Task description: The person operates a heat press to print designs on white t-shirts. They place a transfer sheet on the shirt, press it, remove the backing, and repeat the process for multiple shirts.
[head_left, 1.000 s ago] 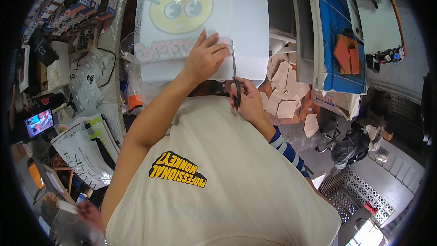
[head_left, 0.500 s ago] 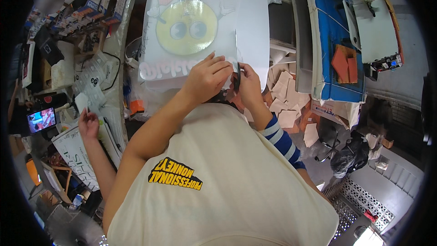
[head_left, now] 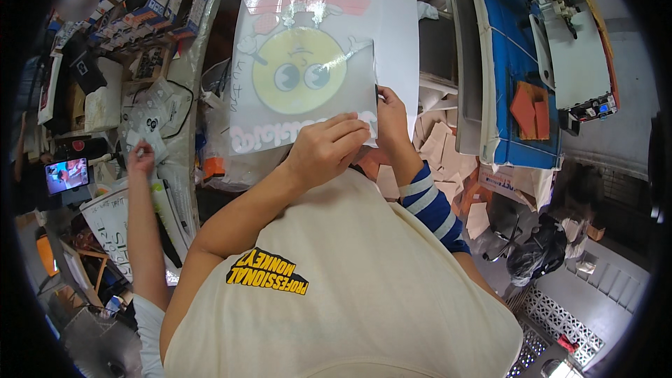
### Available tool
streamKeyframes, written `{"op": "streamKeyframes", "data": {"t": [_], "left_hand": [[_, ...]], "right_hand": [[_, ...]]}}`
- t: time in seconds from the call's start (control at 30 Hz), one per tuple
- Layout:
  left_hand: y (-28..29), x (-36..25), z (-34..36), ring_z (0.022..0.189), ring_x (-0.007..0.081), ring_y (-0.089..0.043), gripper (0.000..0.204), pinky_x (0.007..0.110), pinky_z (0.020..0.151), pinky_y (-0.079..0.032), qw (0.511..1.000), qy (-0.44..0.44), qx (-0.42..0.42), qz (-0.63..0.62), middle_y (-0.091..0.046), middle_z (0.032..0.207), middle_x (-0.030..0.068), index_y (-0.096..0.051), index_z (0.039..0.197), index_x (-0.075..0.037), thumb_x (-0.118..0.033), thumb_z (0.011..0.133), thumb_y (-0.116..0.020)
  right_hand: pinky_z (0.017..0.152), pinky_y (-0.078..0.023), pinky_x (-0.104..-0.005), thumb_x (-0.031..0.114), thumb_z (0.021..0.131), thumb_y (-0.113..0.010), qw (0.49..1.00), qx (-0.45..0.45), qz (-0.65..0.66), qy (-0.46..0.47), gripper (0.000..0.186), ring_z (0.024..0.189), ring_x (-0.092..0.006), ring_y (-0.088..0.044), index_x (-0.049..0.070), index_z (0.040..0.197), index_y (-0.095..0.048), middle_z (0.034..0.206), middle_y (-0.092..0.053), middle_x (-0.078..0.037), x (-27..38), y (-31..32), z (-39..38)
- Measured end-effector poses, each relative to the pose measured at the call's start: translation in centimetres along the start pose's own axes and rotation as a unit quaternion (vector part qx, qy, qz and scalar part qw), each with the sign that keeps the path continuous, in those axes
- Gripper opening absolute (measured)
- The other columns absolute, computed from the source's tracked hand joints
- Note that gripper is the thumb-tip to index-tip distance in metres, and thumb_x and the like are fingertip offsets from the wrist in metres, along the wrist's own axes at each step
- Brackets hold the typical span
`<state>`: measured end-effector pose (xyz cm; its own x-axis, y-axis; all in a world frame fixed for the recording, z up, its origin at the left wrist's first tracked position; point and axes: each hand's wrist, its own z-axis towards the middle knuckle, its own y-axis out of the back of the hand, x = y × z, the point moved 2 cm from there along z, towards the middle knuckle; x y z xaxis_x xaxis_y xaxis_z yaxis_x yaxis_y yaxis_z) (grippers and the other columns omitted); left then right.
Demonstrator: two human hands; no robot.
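Observation:
A translucent film sheet point(head_left: 241, 112) lies before me, printed with a yellow round cartoon character and pale pink lettering near its lower edge. My left hand point(head_left: 332, 141) pinches the sheet at its near right corner, fingers pressed together. Close beside it, my right hand point(head_left: 392, 117) is closed round a pair of scissors point(head_left: 380, 95) at the sheet's right edge. Most of the scissors is hidden by the hand and the film. Beneath the film extends a larger white sheet point(head_left: 399, 28).
On the left, another person's hand point(head_left: 142, 159) is over a bench with clear plastic bags point(head_left: 157, 108), boxes point(head_left: 157, 3) and a lit phone point(head_left: 68, 175). Pinkish paper pieces point(head_left: 444, 150) lie below right. A blue-topped table point(head_left: 507, 56) stands at the right.
The film has shifted right and toward me, turning slightly. My right hand has moved up and right along its edge; my left hand has come nearer me. The other person's hand has shifted right.

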<state>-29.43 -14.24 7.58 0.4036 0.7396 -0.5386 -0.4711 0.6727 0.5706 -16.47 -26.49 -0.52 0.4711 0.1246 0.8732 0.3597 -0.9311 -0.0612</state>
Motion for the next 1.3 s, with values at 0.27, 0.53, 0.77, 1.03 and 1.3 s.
{"op": "streamKeyframes", "data": {"t": [0.27,0.53,0.77,1.03,1.3], "left_hand": [[2.1,-2.0,-0.8,0.09,0.0305,-0.071,0.027,0.037,0.075,-0.059,0.994,0.051,-0.008,-0.1,-0.07,0.101,0.0122,-0.067,0.096,-0.002,0.001,0.07,-0.075],[1.3,-2.2,-1.2,0.088,0.0289,-0.069,0.017,0.036,0.072,-0.056,0.991,0.054,-0.074,-0.098,-0.07,0.098,0.0101,-0.065,0.089,-0.004,-0.005,0.074,-0.072],[1.1,-2.5,-1.2,0.078,0.0294,-0.066,0.01,0.038,0.068,-0.054,0.985,0.059,-0.108,-0.121,-0.068,0.09,0.0094,-0.062,0.087,-0.004,-0.002,0.079,-0.069],[1.7,-2.2,-1.4,0.089,0.0306,-0.071,0.026,0.037,0.074,-0.058,0.974,0.113,-0.081,-0.18,-0.071,0.099,0.0135,-0.066,0.101,-0.001,-0.001,0.075,-0.071],[2.8,-3.7,0.7,0.094,0.0315,-0.073,0.016,0.036,0.073,-0.059,0.982,0.113,-0.038,-0.15,-0.073,0.095,0.0133,-0.068,0.099,-0.001,0.005,0.083,-0.069]], "right_hand": [[0.093,-0.051,-0.0341,0.009,0.093,-0.045,0.93,-0.008,-0.33,0.163,0.038,0.104,-0.0261,-0.065,-0.004,0.124,-0.062,0.118,-0.068,-0.019,0.0,0.7,3.3],[0.066,-0.054,-0.0288,0.017,0.1,-0.049,0.994,0.038,-0.098,0.042,0.02,0.075,-0.0167,-0.066,0.004,0.107,-0.062,0.091,-0.065,-0.006,-1.3,3.2,4.8],[0.064,-0.053,-0.0282,0.015,0.098,-0.052,0.993,0.033,-0.105,0.03,0.016,0.073,-0.0131,-0.063,0.004,0.108,-0.059,0.089,-0.064,-0.004,-0.4,2.1,3.7],[0.069,-0.053,-0.0308,0.013,0.092,-0.059,0.977,0.043,-0.146,0.147,0.029,0.082,-0.0181,-0.064,-0.003,0.115,-0.063,0.102,-0.07,-0.013,0.7,0.0,1.2],[0.041,-0.038,-0.0266,0.02,0.098,-0.057,1.0,-0.007,-0.004,0.008,0.018,0.051,-0.0109,-0.051,0.004,0.106,-0.061,0.069,-0.057,-0.002,2.8,-0.1,1.5]]}}
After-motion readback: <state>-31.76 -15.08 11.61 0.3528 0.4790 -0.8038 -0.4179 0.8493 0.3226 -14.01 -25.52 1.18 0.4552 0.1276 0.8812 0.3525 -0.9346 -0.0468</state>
